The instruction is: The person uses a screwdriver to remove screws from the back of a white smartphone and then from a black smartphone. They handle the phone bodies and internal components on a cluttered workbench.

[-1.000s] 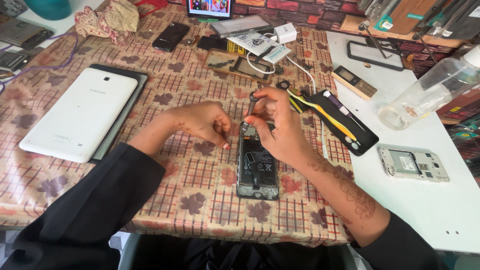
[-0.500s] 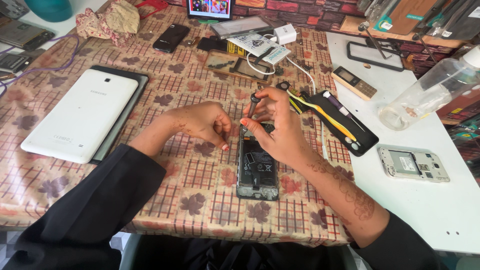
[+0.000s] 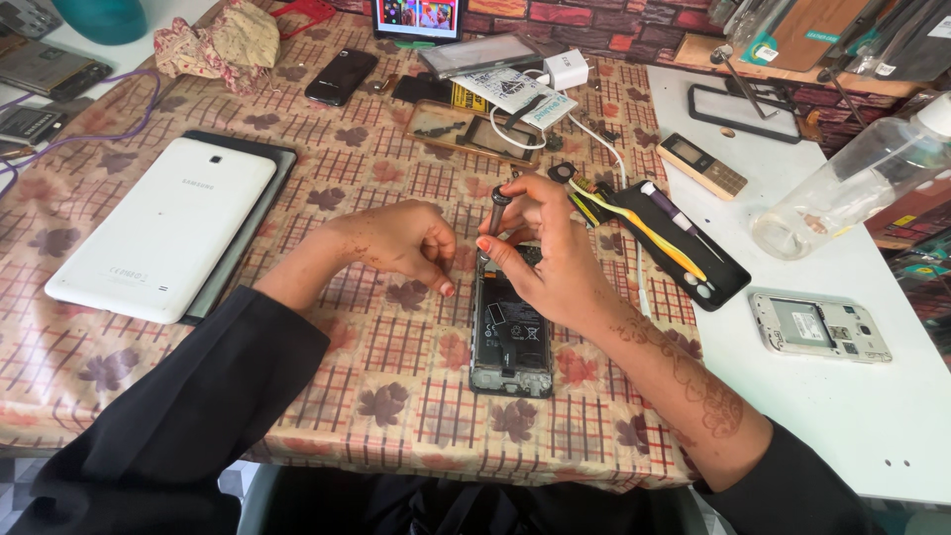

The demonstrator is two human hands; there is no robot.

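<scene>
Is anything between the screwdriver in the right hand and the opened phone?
Nothing visible: the right hand holds the screwdriver upright over the phone's top end, though its tip is hidden by fingers. The left hand rests beside it.
</scene>
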